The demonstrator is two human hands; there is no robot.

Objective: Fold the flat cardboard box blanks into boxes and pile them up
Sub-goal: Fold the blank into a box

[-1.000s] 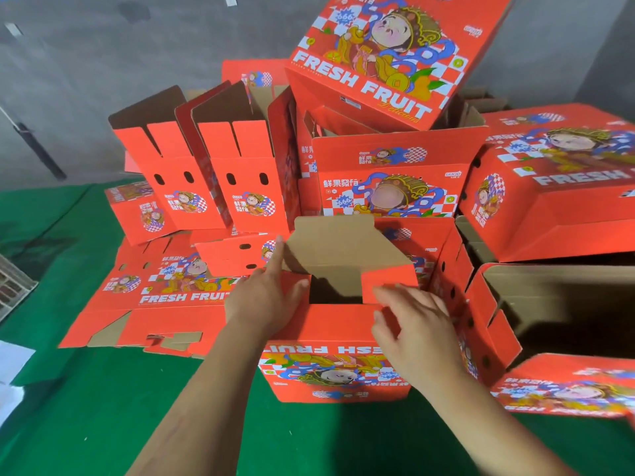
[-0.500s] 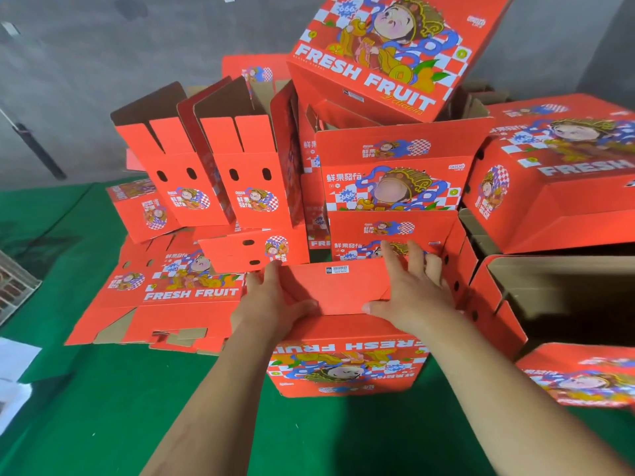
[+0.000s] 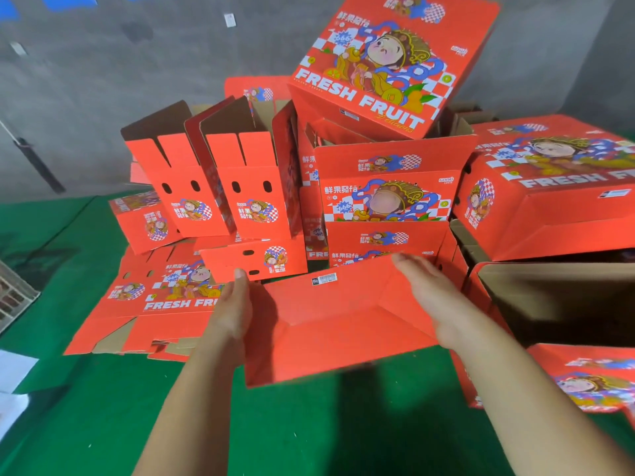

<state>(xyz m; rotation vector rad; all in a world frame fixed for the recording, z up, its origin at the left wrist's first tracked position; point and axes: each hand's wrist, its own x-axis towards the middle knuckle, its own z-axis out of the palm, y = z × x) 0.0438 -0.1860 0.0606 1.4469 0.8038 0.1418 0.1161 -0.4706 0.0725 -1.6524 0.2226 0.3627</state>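
A folded red box (image 3: 330,321) is lifted a little above the green table, its plain red bottom with a small barcode label facing me. My left hand (image 3: 232,307) presses flat against its left side, fingers straight. My right hand (image 3: 431,298) lies flat along its right side, slightly blurred. Behind it rises a pile of folded red "FRESH FRUIT" boxes (image 3: 388,197), one tilted box (image 3: 388,63) on top. Flat blanks (image 3: 161,297) lie stacked on the table to the left.
The green table (image 3: 309,431) spreads in front of me. Two half-formed boxes (image 3: 220,180) stand upright at the back left. An open box (image 3: 563,297) showing brown cardboard sits on the right, another red box (image 3: 549,187) above it. White paper (image 3: 13,376) lies at the left edge.
The bottom flaps were folded shut, then the box was tipped up and lifted so its red bottom faces me. Both hands shifted from the top to its sides.
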